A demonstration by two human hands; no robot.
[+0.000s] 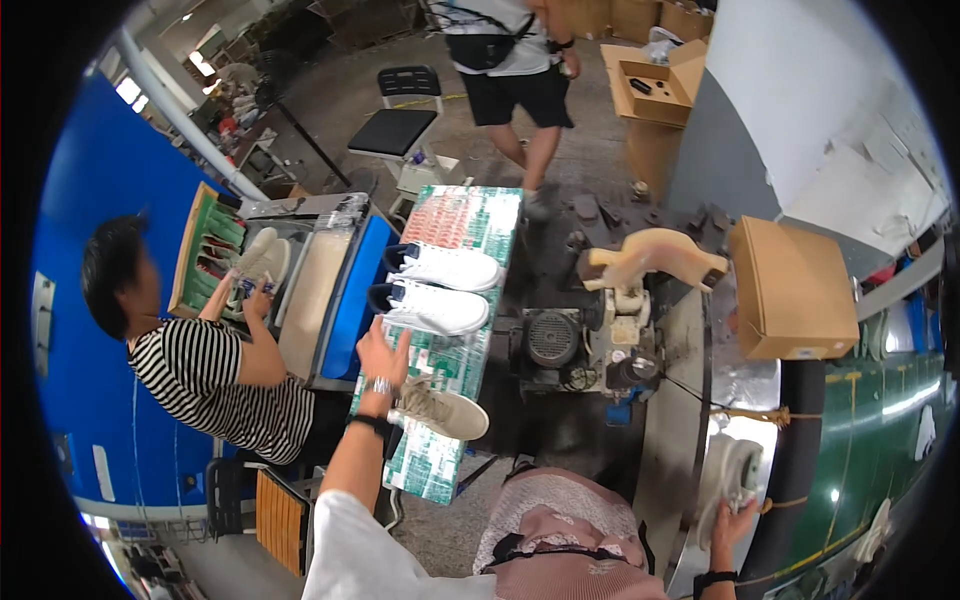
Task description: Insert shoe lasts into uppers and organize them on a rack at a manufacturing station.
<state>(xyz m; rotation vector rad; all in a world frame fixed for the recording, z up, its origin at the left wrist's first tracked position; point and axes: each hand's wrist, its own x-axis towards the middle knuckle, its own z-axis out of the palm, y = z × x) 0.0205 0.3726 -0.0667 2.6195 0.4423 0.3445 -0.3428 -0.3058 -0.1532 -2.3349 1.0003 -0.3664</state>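
My left hand (pixel 383 355) reaches over a narrow board covered in green and white wrapping (pixel 422 470), its fingers spread and empty. Just beyond the fingertips lies a white sneaker with a dark lining (pixel 445 310), and another white sneaker (pixel 450 268) lies parallel behind it; their toes point right. A beige sneaker (pixel 450 413) sits on the board beside my left wrist, partly hidden by it. Low on the right, my right hand (pixel 733 525) grips a pale sneaker (pixel 728 475) above a shiny metal surface. I cannot make out all of its fingers.
A machine with a motor (pixel 552 338) and a curved, yellowish part (pixel 655 255) stands right of the board. A cardboard box (pixel 795 290) is at the right. On the left, a person in a striped shirt (pixel 225 375) handles shoes; another person (pixel 515 80) stands at the back near a black chair (pixel 395 130).
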